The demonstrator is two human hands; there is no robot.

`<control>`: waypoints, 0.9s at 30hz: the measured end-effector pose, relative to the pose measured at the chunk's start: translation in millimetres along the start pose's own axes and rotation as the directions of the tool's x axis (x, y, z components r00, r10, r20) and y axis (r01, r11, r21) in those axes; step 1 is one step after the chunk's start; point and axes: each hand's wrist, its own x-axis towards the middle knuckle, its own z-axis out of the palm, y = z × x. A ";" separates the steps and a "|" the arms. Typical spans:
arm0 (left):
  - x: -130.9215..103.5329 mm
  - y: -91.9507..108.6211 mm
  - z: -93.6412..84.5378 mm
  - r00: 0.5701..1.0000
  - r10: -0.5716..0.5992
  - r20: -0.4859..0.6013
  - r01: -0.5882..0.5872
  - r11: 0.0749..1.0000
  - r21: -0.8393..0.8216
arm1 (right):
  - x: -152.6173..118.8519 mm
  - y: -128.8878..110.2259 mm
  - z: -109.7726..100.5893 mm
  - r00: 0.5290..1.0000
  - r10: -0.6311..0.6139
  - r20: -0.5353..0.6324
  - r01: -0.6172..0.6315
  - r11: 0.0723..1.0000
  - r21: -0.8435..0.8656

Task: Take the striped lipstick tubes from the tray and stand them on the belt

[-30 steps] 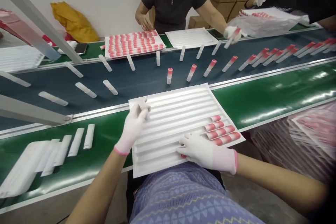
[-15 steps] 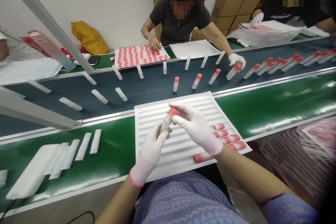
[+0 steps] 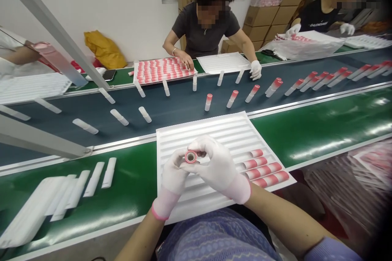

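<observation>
Between both gloved hands I see a red-and-white tube (image 3: 190,156), its round open end facing me. My left hand (image 3: 175,174) grips it from the left, and my right hand (image 3: 214,167) has its fingers closed around it from the right. Both hands are above a white ridged tray (image 3: 171,136). On the tray's right side several red-and-white tubes (image 3: 266,169) lie in the grooves, partly behind my right hand and wrist. The rest of the held tube's body is hidden by my fingers.
Beyond the tray, a dark conveyor belt (image 3: 180,110) carries standing white and red-topped tubes (image 3: 232,98). White tubes (image 3: 94,178) lie on the green surface at left. Across the belt, a co-worker (image 3: 211,28) handles a filled tray (image 3: 162,71). A metal post (image 3: 61,20) slants at left.
My hands have turned the tube so its open end faces me, and have lowered it. Across the belt, the co-worker's gloved hand has moved left, away from the red-topped tubes.
</observation>
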 end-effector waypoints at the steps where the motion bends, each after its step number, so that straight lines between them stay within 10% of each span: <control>1: -0.7 -0.4 -1.0 1.000 0.013 -0.017 -0.013 1.000 0.014 | -0.5 3.0 2.1 1.000 -0.013 -0.020 0.012 1.000 -0.026; 9: 0.4 9.5 -3.9 1.000 -0.006 0.006 0.005 0.999 0.053 | 1.8 11.4 -2.7 0.979 -0.160 0.124 0.154 0.986 0.060; 14: 2.4 8.3 -2.8 1.000 0.009 0.026 -0.010 0.998 0.062 | 1.8 12.7 1.3 1.000 -0.011 0.022 0.012 1.000 -0.023; 27: 2.4 13.7 -2.9 0.999 0.022 0.048 -0.021 0.999 -0.027 | 5.8 14.1 -2.9 0.995 -0.096 0.027 0.096 0.995 -0.001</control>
